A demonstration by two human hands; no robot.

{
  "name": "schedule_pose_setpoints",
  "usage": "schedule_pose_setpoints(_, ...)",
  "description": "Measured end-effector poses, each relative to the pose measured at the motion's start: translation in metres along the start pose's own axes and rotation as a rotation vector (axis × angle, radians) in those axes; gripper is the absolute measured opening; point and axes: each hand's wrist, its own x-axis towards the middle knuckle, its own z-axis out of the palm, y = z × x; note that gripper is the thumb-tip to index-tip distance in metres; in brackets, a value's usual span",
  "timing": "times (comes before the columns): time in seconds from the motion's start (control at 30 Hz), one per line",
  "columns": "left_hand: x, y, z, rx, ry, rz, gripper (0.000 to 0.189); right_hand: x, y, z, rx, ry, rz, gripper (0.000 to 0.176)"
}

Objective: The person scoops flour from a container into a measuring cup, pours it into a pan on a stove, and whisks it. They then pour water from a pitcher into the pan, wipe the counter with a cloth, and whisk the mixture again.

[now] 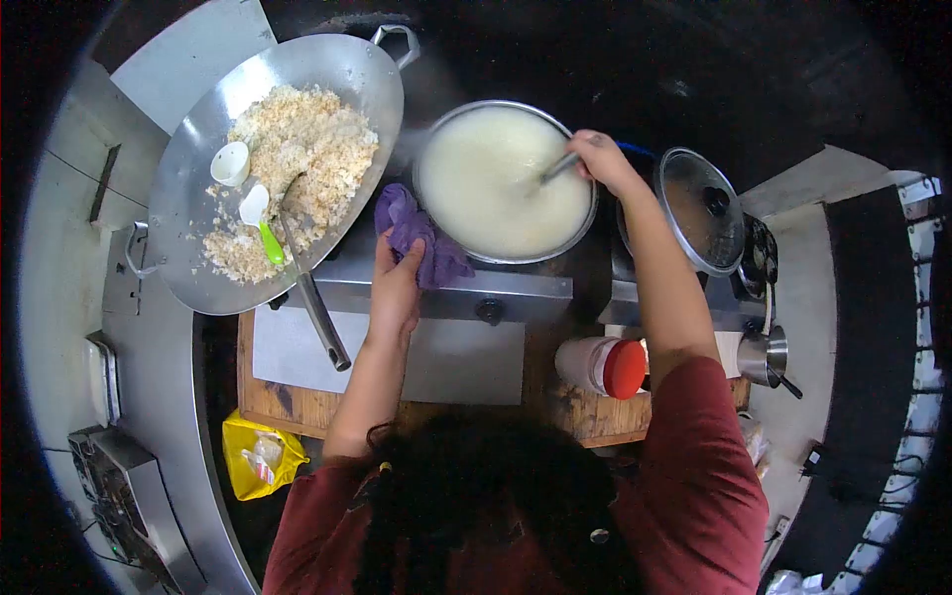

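A wide metal pot (pixel 593 213) of pale, milky liquid (pixel 496 169) sits on the stove in the middle. My right hand (pixel 603 159) is closed around the metal handle of a utensil (pixel 558 169) at the pot's right rim. The utensil's lower end is under the liquid, so its kind is hidden. My left hand (pixel 397 273) grips a purple cloth (pixel 421 233) against the pot's lower left side. Up and to the left stands a large wok (pixel 178 238) of fried rice (pixel 307 149), holding a metal ladle (pixel 319 312), a white spoon with a green handle (pixel 266 233) and a small white bowl (pixel 230 164).
To the right is a pot under a glass lid (pixel 684 213). A red-lidded jar (pixel 623 369) stands on the wooden counter (pixel 555 421) in front of me. A steel container (pixel 762 357) is farther right, and a yellow bag (pixel 238 446) hangs low at left. The stove's front panel (pixel 535 290) runs below the pot.
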Motion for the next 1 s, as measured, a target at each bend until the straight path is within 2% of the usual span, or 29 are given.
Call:
schedule_pose_setpoints(0.07, -0.001, 0.002, -0.001, -0.01, 0.003, -0.024, 0.043, -0.005, -0.006, -0.011, -0.121, -0.193, 0.088, 0.023)
schedule_pose_setpoints(0.13, -0.002, 0.002, -0.002, -0.013, 0.0, -0.021, 0.043, 0.002, 0.002, -0.025, -0.276, 0.157, -0.072, 0.024)
schedule_pose_setpoints(0.2, -0.001, 0.002, 0.0, -0.019, -0.008, -0.02, 0.043, 0.002, 0.003, -0.019, -0.097, 0.38, 0.004, 0.026)
schedule_pose_setpoints(0.27, -0.001, 0.001, 0.001, -0.019, 0.006, -0.014, 0.044, 0.002, 0.003, -0.006, -0.113, 0.199, -0.075, 0.026)
schedule_pose_setpoints(0.3, -0.001, 0.001, 0.001, -0.018, 0.006, -0.015, 0.044, -0.007, -0.01, -0.008, -0.09, 0.013, 0.104, 0.026)
schedule_pose_setpoints(0.33, -0.002, 0.002, 0.0, -0.021, 0.003, -0.022, 0.044, -0.007, -0.009, -0.011, -0.089, 0.01, 0.106, 0.026)
schedule_pose_setpoints(0.4, -0.002, 0.003, -0.002, -0.023, 0.002, -0.028, 0.044, 0.003, 0.0, -0.03, -0.335, -0.046, 0.07, 0.026)
schedule_pose_setpoints(0.43, -0.001, 0.002, -0.003, -0.011, 0.002, -0.027, 0.045, 0.012, 0.016, -0.041, -0.356, 0.096, -0.039, 0.024)
schedule_pose_setpoints(0.47, -0.001, 0.002, -0.003, 0.0, 0.001, -0.026, 0.045, 0.012, 0.017, -0.039, -0.357, 0.097, -0.041, 0.024)
schedule_pose_setpoints(0.53, -0.001, 0.002, 0.0, -0.013, 0.003, -0.026, 0.045, 0.011, 0.02, -0.033, -0.159, 0.403, -0.02, 0.024)
schedule_pose_setpoints(0.57, -0.002, 0.002, 0.001, -0.025, 0.006, -0.027, 0.045, 0.0, 0.007, -0.022, -0.127, 0.318, -0.019, 0.024)
schedule_pose_setpoints(0.67, -0.003, 0.003, 0.002, -0.023, 0.011, -0.021, 0.045, -0.012, -0.021, -0.032, -0.15, -0.228, 0.268, 0.022)
schedule_pose_setpoints(0.73, -0.005, 0.008, 0.005, -0.021, 0.021, -0.032, 0.045, 0.006, 0.008, -0.046, -0.333, 0.028, 0.057, 0.02)
schedule_pose_setpoints(0.77, -0.006, 0.009, 0.006, -0.02, 0.028, -0.045, 0.045, 0.003, 0.006, -0.044, -0.274, 0.268, -0.011, 0.02)
schedule_pose_setpoints(0.8, -0.005, 0.007, 0.004, -0.02, 0.028, -0.045, 0.045, 0.002, 0.005, -0.038, -0.274, 0.268, -0.011, 0.02)
schedule_pose_setpoints(0.87, -0.001, 0.001, 0.0, -0.033, -0.015, -0.016, 0.045, 0.001, 0.002, -0.024, -0.098, 0.427, -0.046, 0.022)
schedule_pose_setpoints(0.9, 0.0, 0.003, 0.003, -0.035, -0.022, -0.01, 0.045, -0.003, -0.003, -0.017, -0.069, 0.277, -0.048, 0.023)
schedule_pose_setpoints(0.93, 0.0, 0.005, 0.005, -0.031, -0.005, -0.017, 0.042, -0.006, -0.012, -0.018, -0.117, 0.068, 0.075, 0.022)
schedule_pose_setpoints(1.0, -0.003, 0.005, 0.003, -0.026, 0.023, -0.03, 0.039, -0.001, -0.021, -0.03, -0.259, -0.093, 0.154, 0.024)
